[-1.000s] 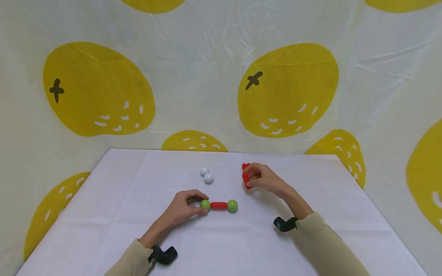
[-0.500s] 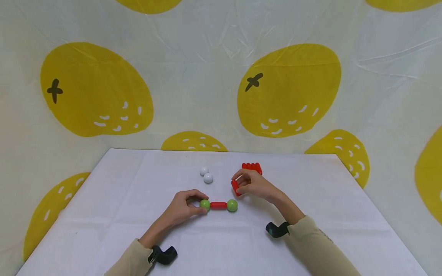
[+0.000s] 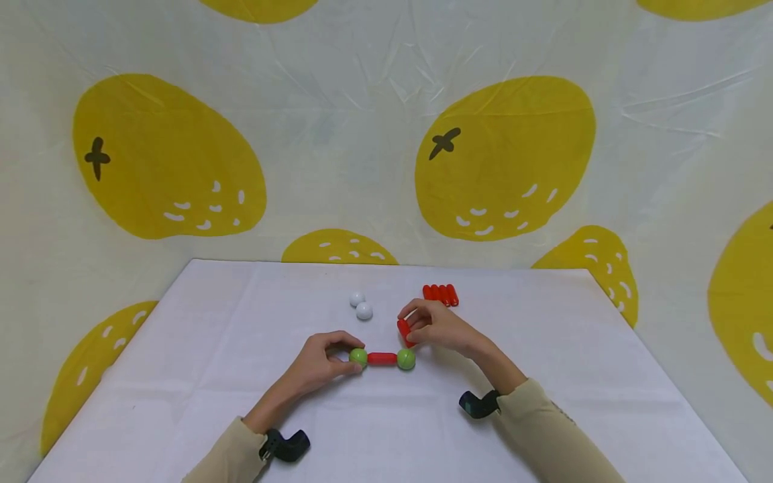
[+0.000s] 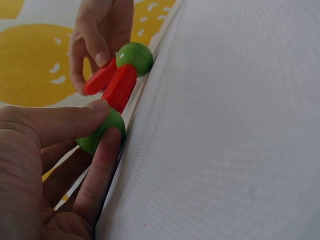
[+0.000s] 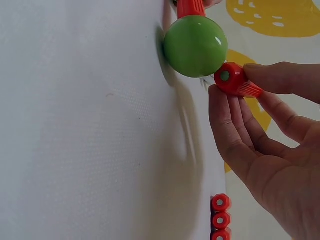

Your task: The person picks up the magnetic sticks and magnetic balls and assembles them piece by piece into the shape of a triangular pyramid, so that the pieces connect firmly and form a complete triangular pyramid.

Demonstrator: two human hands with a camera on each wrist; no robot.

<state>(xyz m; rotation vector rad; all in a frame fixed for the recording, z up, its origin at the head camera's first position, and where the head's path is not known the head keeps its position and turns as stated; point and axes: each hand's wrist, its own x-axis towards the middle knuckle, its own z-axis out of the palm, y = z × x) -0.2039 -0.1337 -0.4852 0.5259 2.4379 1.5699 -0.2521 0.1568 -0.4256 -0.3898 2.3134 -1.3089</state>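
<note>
My left hand (image 3: 321, 362) pinches a green ball (image 3: 358, 357) between thumb and fingers. From that ball a red magnetic rod (image 3: 382, 359) runs across to a second green ball (image 3: 406, 359), making a dumbbell shape low on the white table. My right hand (image 3: 441, 327) holds another red magnetic rod (image 3: 404, 332) by thumb and fingertips, slanting just behind the second ball. In the right wrist view, this rod (image 5: 231, 79) shows a round metal disc in its near end, right beside the green ball (image 5: 196, 46). The left wrist view has the thumb (image 4: 75, 120) over the first ball.
Two white balls (image 3: 364, 310) sit together farther back on the white-covered table (image 3: 253, 295). A row of several red rods (image 3: 441, 295) lies side by side at the back right. Behind the table hangs a fruit-patterned cloth (image 3: 344, 134).
My right hand has come away from the row of red rods, leftward and nearer, carrying one magnetic rod to the second green ball. The left hand stays where it was.
</note>
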